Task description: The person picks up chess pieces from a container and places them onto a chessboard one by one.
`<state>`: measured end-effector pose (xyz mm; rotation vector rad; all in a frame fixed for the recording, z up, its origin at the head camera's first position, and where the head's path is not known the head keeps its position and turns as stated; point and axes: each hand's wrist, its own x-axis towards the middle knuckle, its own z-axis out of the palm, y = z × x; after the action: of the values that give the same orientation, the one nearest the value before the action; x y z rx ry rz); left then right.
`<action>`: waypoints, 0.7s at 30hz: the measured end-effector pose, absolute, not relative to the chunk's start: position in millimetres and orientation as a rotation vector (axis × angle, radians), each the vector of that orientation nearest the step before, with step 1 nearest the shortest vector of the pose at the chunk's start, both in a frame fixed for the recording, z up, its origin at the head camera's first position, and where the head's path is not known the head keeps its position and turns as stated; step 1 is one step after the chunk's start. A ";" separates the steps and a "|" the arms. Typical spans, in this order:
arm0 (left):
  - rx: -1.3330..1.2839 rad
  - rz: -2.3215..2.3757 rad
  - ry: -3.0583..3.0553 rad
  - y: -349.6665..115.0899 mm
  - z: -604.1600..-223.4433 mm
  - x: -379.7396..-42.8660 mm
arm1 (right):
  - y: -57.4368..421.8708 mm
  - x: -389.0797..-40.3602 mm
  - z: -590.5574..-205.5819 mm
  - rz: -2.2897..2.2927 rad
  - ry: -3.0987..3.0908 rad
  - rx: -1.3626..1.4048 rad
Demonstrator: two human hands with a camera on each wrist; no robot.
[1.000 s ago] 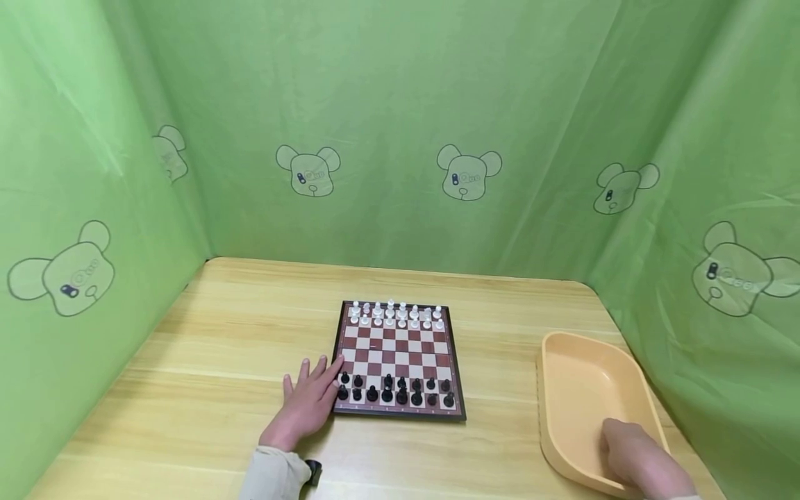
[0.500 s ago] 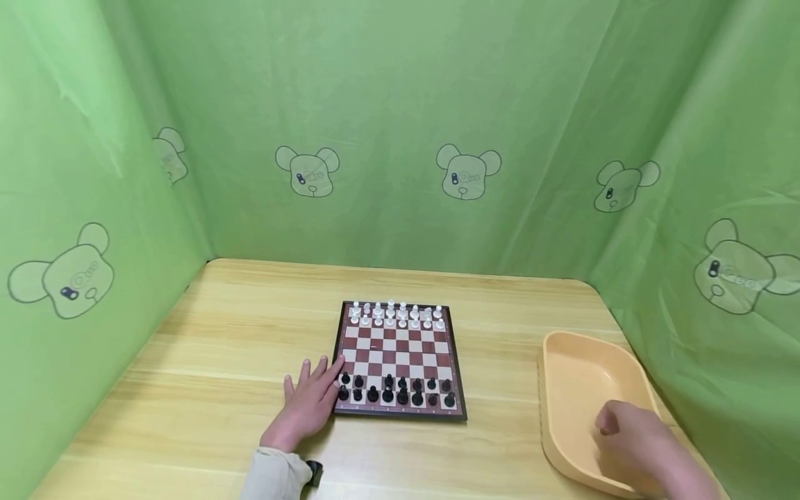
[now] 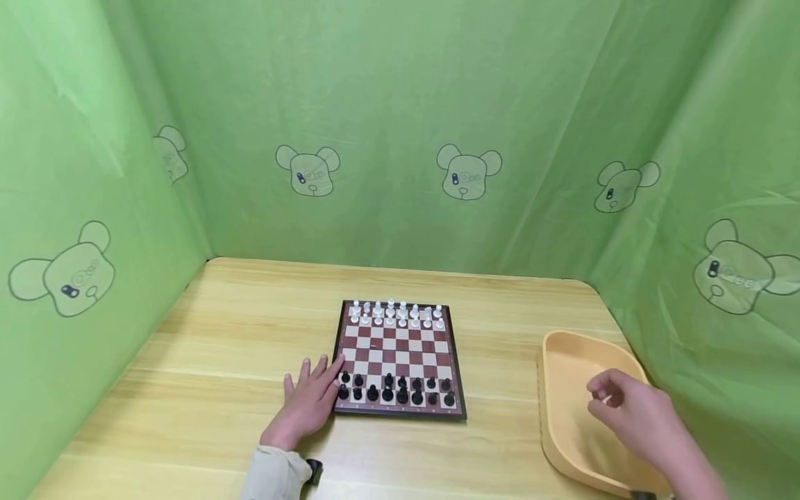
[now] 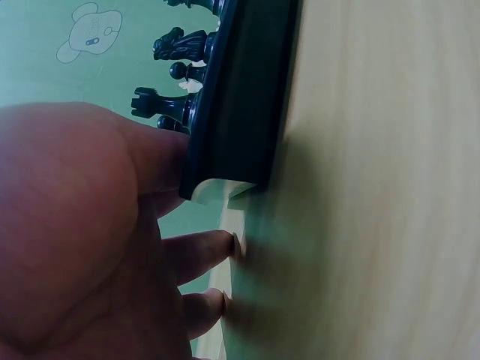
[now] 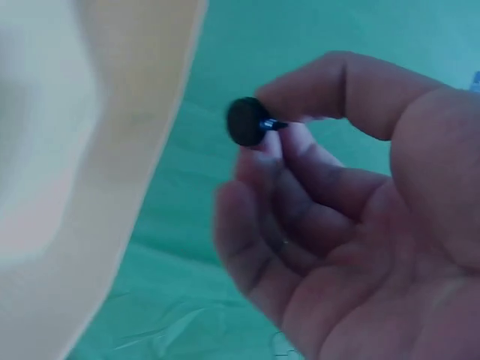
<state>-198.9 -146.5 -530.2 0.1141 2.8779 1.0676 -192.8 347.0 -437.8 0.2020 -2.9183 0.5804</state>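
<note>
The chessboard [image 3: 400, 354] lies on the table with white pieces [image 3: 390, 316] at its far side and black pieces [image 3: 403, 396] at its near side. A gap shows in the black front row, third from the left. My left hand [image 3: 307, 408] rests with spread fingers at the board's left edge; in the left wrist view its thumb [image 4: 161, 154] touches the board's corner beside a black rook [image 4: 161, 105]. Over the orange tray, my right hand [image 3: 637, 417] pinches a black chess piece [image 5: 246, 122] between thumb and fingertips, round base facing the right wrist camera, top hidden.
The shallow orange tray [image 3: 548, 410] stands on the right of the wooden table [image 3: 494, 333]. Green curtains [image 3: 387, 222] with printed bear heads enclose the table at the back and both sides.
My right hand has risen from the tray's floor and moved forward, with the chess piece now showing between its fingertips. The left hand and the board have stayed put.
</note>
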 end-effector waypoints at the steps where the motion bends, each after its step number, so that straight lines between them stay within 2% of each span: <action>1: 0.115 1.067 2.878 -146.5 -530.2 -199.0 | 343.9 -191.4 -434.0 0.590 -2.883 0.201; 14: 0.121 1.088 2.880 -146.5 -529.9 -198.7 | 298.4 -175.2 -385.8 0.913 -2.430 0.232; 21: 0.128 1.094 2.878 -147.0 -530.5 -199.6 | 270.0 -175.7 -370.3 1.079 -2.237 0.393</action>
<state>-199.6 -147.0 -530.5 0.1282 2.8785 1.0940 -175.7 270.0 -370.3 0.3933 -2.2371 1.0787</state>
